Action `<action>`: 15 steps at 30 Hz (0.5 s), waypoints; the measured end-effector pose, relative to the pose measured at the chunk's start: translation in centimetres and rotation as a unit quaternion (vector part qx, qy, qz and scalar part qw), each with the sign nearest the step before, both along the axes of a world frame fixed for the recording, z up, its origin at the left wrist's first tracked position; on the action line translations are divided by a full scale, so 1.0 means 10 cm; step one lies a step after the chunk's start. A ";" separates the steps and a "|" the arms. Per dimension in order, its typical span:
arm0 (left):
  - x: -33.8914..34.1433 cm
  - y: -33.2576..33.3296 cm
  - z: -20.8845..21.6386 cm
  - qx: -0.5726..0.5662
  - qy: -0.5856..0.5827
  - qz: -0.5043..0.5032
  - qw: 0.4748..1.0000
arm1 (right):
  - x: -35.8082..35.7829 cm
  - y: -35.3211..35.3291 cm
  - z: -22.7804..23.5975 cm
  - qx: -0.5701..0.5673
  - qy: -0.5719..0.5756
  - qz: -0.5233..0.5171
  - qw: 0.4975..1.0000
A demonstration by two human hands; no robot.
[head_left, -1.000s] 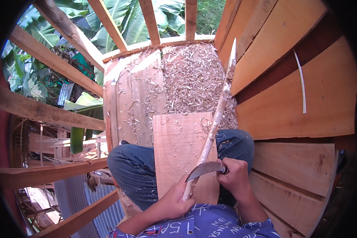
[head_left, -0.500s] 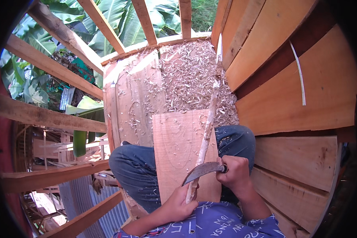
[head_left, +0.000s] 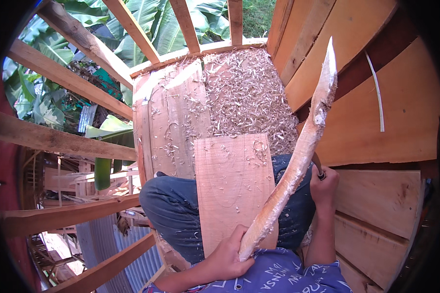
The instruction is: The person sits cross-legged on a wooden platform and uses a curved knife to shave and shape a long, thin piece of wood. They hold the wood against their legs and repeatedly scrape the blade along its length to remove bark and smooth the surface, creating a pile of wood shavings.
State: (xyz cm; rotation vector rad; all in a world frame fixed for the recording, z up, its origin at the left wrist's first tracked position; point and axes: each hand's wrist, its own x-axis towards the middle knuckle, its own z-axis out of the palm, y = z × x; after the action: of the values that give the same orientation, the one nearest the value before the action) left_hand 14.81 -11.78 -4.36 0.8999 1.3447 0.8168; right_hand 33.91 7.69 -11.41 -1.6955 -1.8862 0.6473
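A long, partly peeled wooden stick (head_left: 293, 171) with a pointed pale tip slants up and to the right in front of me. My left hand (head_left: 228, 255) is wrapped round its lower end, close to my shirt. In my right hand (head_left: 324, 189), beside my right knee, is the handle of a curved knife (head_left: 317, 161). Most of its blade is hidden behind the stick. A flat wooden board (head_left: 230, 183) lies across my lap between my legs, with a few shavings on it, under the stick.
Wood shavings (head_left: 244, 97) cover the plank floor (head_left: 178, 122) ahead. A plank wall (head_left: 362, 122) rises close on my right, with a pale thin strip (head_left: 378, 93) against it. Spaced wooden rails (head_left: 68, 139) run along the left, with banana leaves (head_left: 166, 34) beyond.
The stick's far end has been lifted toward me and swung right. My right hand has moved right and forward with the knife, away from the stick's lower part.
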 end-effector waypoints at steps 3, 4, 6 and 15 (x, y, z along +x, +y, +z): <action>-0.07 0.08 0.00 -0.041 0.076 0.028 0.996 | -0.03 -0.11 0.06 -0.038 0.054 0.049 0.997; -0.10 0.09 -0.03 -0.050 0.100 0.039 0.993 | -0.06 -0.17 0.07 -0.048 0.074 0.069 0.994; -0.16 0.13 -0.10 -0.015 0.186 0.058 0.981 | -0.12 -0.28 0.12 -0.046 0.077 0.101 0.991; -0.23 0.11 -0.15 0.039 0.354 0.060 0.933 | -0.47 -0.52 0.21 0.067 -0.005 0.197 0.978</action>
State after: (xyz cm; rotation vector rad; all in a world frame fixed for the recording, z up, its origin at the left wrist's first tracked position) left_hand 12.49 -10.65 -5.83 1.2517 2.0183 0.6583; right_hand 29.25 2.45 -9.27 -1.2512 -2.2429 0.6420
